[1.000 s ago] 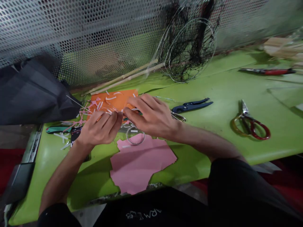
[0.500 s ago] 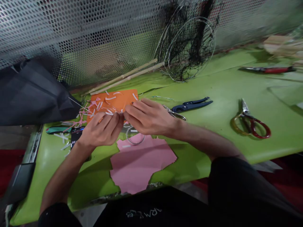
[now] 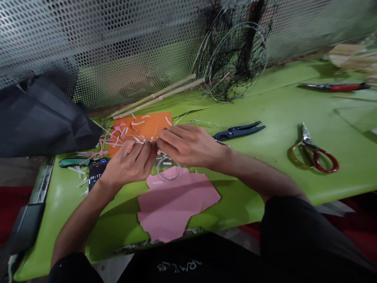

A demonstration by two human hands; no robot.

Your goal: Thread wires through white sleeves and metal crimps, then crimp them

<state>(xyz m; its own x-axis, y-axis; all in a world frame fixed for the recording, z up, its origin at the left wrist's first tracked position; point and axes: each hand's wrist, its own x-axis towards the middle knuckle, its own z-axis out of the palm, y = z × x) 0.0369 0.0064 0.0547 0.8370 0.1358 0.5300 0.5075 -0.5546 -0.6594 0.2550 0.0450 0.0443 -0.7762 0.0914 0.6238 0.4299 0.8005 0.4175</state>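
Note:
My left hand and my right hand meet with pinched fingertips over the near edge of an orange sheet. Between them they hold a thin pale wire; one light strand slants out to the left and another pokes up behind my right hand. The pinched spot itself is hidden by the fingers. Just below the hands lies a metal ring, overlapping a pink sheet with ragged edges. White paper strips are scattered over the orange sheet.
Blue pruning shears, scissors and red-handled pliers lie to the right. At left are a phone, a green-handled tool and a dark bag. Wooden sticks and black netting sit by the perforated metal panel.
Both hands have shifted slightly right, staying pinched together. More of the phone screen shows, and a pale strand now sticks up behind my right hand.

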